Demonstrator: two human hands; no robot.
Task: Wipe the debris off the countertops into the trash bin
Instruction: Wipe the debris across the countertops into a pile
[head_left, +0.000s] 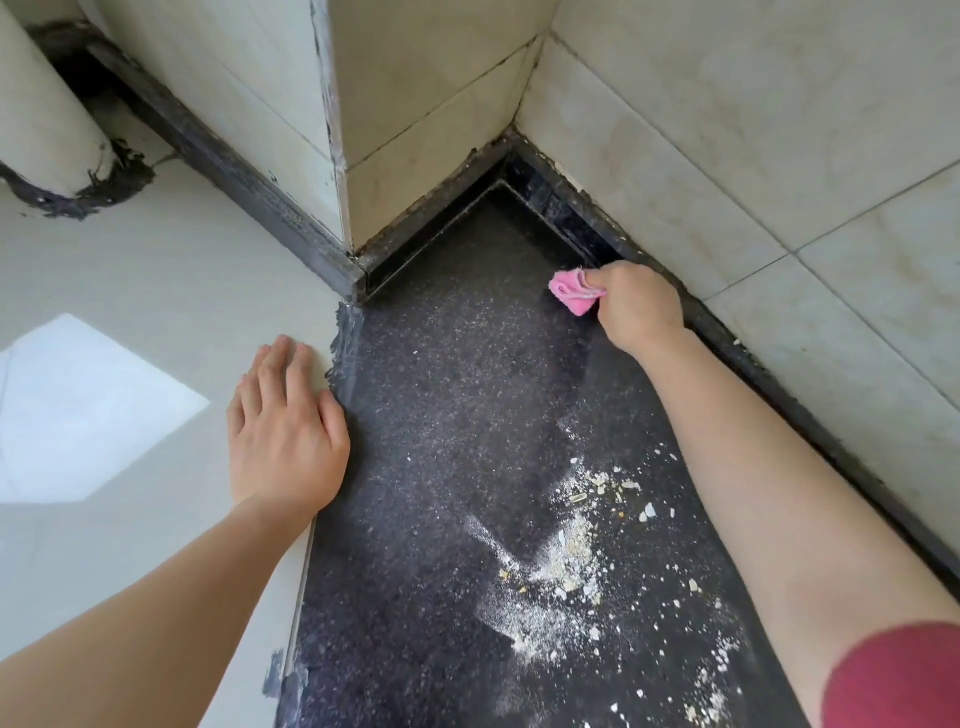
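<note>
A dark speckled countertop (441, 415) runs away from me into a tiled corner. Pale crumbs and dust, the debris (566, 561), lie scattered over its near right part, with a swept streak leading toward the corner. My right hand (636, 306) grips a folded pink cloth (571, 291) and holds it on the countertop near the far right edge, close to the black backsplash strip. My left hand (285, 431) rests flat, fingers straight, on the pale surface at the countertop's left edge. No trash bin is in view.
Cream wall tiles (727, 156) enclose the corner on the right and behind. A tiled pillar (415, 130) juts out at the back. A pale glossy surface (130, 312) borders the countertop on the left, and a white pipe (41, 119) stands at the far left.
</note>
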